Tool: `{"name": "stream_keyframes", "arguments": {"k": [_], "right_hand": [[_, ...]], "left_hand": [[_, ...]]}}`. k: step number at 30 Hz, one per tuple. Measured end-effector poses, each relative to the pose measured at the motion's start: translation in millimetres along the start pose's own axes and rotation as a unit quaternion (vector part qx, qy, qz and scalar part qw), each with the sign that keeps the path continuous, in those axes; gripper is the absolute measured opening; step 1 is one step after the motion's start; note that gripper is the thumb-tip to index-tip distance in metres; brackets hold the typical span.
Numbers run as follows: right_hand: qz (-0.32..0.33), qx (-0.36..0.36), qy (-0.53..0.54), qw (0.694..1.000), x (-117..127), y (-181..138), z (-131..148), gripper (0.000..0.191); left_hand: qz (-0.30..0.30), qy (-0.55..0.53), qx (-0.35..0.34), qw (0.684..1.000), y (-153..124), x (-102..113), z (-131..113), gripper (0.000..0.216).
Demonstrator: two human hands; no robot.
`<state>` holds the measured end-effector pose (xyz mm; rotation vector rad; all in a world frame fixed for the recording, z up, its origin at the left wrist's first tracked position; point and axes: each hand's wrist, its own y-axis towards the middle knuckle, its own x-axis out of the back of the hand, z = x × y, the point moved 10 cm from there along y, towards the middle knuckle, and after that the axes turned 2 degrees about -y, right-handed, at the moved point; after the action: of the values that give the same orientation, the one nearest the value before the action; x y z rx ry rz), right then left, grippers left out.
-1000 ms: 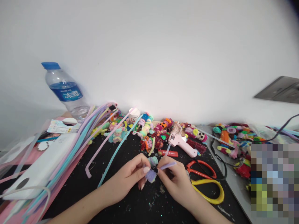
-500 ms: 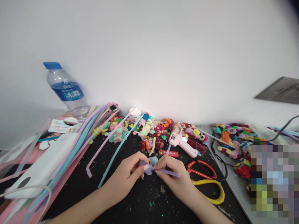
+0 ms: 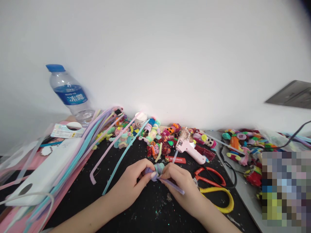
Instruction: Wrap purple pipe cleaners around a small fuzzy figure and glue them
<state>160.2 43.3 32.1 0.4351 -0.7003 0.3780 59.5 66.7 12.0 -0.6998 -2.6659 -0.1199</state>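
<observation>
Both my hands meet at the middle of the black table top [image 3: 136, 213]. My left hand [image 3: 132, 186] is closed, pinching a small fuzzy piece of lilac and pale green pipe cleaner [image 3: 156, 169]. My right hand [image 3: 182, 186] is closed on a lilac pipe cleaner strand [image 3: 173, 186], whose free end slants down to the right across the hand. The strand runs into the small piece between my fingertips.
A pink glue gun [image 3: 188, 147] lies just behind my hands, with red and yellow scissors [image 3: 216, 187] at the right. Long pastel pipe cleaners [image 3: 97, 142] lie at the left, a water bottle [image 3: 69, 95] behind them. Piles of small colourful pipe cleaner figures [image 3: 155, 132] line the wall.
My right hand has swung the lilac strand's free end from pointing up-right to pointing down-right, around the small piece. My left hand has kept its pinch nearly still.
</observation>
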Motion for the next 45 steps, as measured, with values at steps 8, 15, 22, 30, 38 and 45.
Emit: {"name": "stream_keyframes", "arguments": {"k": [8,15,22,30,38,45], "right_hand": [[0.0,0.014,-0.061,0.998,-1,-1,2,0.012],[0.024,-0.012,-0.126,0.992,-4,2,5,0.011],[0.077,0.004,-0.242,0.967,-15,4,12,0.018],[0.068,0.029,-0.239,0.968,-19,0,12,0.015],[0.049,0.038,-0.213,0.975,-16,1,15,0.019],[-0.015,0.018,-0.153,0.988,-2,-2,12,0.018]], "left_hand": [[-0.005,0.003,-0.002,1.0,-1,-2,6,0.016],[-0.019,0.017,-0.006,1.0,-2,0,5,0.014],[-0.018,0.035,-0.018,0.999,-2,0,-2,0.013],[-0.024,0.024,-0.002,0.999,-2,-2,5,0.013],[-0.022,-0.027,0.034,0.999,-3,-6,15,0.015],[-0.031,-0.08,0.059,0.995,-3,-7,22,0.017]]}}
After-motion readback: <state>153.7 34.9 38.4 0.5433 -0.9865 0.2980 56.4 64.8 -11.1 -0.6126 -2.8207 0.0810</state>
